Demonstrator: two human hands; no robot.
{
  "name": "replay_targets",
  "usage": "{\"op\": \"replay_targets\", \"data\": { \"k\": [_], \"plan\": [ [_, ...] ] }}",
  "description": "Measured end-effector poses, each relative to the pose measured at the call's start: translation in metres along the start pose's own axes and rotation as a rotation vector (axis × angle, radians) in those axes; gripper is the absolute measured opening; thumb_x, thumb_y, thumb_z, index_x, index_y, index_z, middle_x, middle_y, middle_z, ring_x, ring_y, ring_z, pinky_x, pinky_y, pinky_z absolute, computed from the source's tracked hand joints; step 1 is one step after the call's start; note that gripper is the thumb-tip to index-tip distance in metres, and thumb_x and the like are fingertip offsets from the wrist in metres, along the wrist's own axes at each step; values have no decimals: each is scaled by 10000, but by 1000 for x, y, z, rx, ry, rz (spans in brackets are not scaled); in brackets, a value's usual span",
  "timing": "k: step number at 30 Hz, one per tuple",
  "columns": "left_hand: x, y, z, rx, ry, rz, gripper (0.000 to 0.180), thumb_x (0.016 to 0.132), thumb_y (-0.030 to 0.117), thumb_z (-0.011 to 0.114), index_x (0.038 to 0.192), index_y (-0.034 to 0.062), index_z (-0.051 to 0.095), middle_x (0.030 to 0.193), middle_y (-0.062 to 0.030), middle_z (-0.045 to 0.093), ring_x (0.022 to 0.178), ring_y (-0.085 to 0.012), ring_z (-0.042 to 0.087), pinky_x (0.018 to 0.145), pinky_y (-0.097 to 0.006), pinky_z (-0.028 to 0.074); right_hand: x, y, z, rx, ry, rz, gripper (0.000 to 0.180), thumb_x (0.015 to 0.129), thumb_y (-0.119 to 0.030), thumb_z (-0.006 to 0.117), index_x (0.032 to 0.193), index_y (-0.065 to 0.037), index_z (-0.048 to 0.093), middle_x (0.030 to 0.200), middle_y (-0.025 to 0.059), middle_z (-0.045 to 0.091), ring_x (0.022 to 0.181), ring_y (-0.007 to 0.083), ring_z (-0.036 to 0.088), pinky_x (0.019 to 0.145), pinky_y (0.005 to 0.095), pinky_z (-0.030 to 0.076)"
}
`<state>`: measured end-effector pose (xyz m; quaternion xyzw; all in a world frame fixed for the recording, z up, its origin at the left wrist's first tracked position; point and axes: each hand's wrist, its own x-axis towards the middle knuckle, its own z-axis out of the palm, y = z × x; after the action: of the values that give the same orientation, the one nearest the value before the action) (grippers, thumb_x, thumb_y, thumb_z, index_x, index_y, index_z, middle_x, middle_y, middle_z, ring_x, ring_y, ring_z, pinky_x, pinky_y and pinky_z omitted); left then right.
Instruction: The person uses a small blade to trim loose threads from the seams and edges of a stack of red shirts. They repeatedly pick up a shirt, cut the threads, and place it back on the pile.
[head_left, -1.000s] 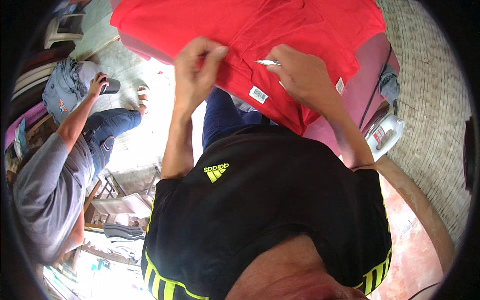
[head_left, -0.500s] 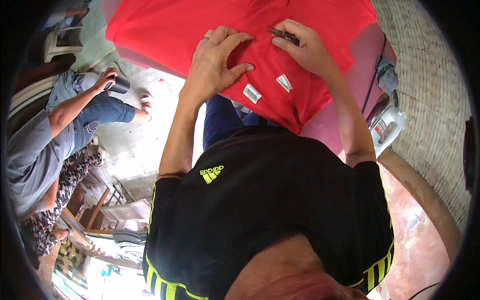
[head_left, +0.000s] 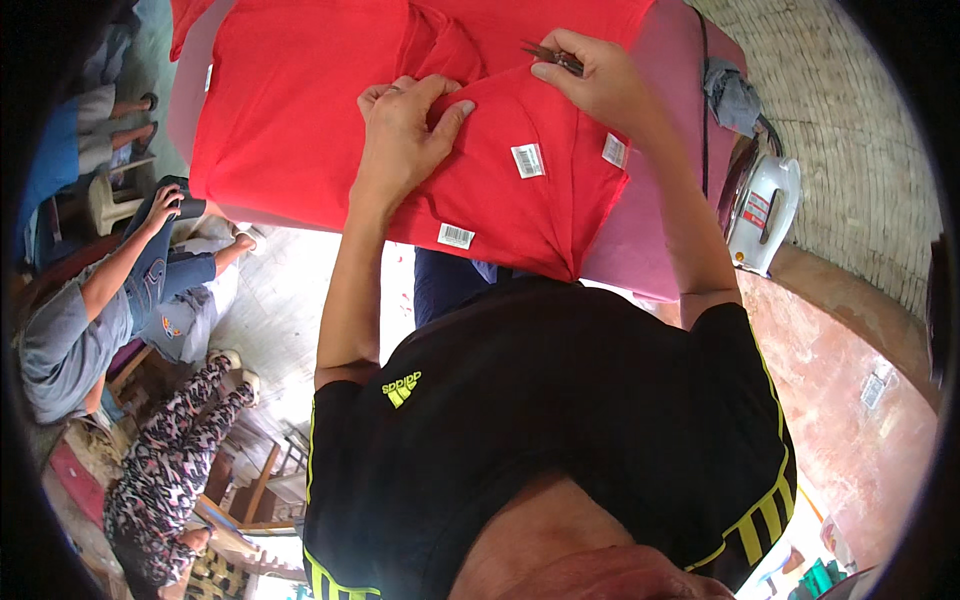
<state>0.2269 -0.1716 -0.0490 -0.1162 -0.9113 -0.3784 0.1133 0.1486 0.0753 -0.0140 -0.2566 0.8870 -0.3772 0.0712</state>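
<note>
Red garments lie spread over a pink padded table, with one folded piece hanging over the near edge. My left hand pinches a fold of the red cloth at the top of that piece. My right hand rests just to its right on the same cloth and holds small thread snips, their tips pointing left. Three white barcode stickers sit on the red cloth below my hands.
A white iron stands at the table's right end below a brick wall. On the left, a seated person holds a dark phone, another in patterned trousers sits lower down, and a pale plastic stool stands nearby.
My left hand went from lying flat on the cloth to pinching a fold. My right hand kept the snips and shifted a little along the garment's top edge.
</note>
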Motion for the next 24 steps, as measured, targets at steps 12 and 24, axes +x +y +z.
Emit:
{"op": "replay_targets", "data": {
  "k": [12, 24],
  "plan": [
    [24, 16, 33, -99, -35, 117, 258, 798, 195, 788, 1023, 115, 691, 909, -64, 669, 832, -275, 675, 660, -359, 535, -27, 29, 32, -171, 365, -143, 269, 789, 63, 583, 1035, -36, 631, 942, 82, 682, 814, 257, 674, 725, 321, 530],
    [44, 13, 73, 227, 88, 229, 77, 829, 186, 744, 884, 134, 730, 851, -39, 676, 764, -281, 675, 646, -394, 528, -38, 25, 26, 199, 231, 135, 226, 940, -99, 613, 1161, -76, 572, 1031, 77, 696, 875, 168, 666, 753, 341, 512]
  ]
}}
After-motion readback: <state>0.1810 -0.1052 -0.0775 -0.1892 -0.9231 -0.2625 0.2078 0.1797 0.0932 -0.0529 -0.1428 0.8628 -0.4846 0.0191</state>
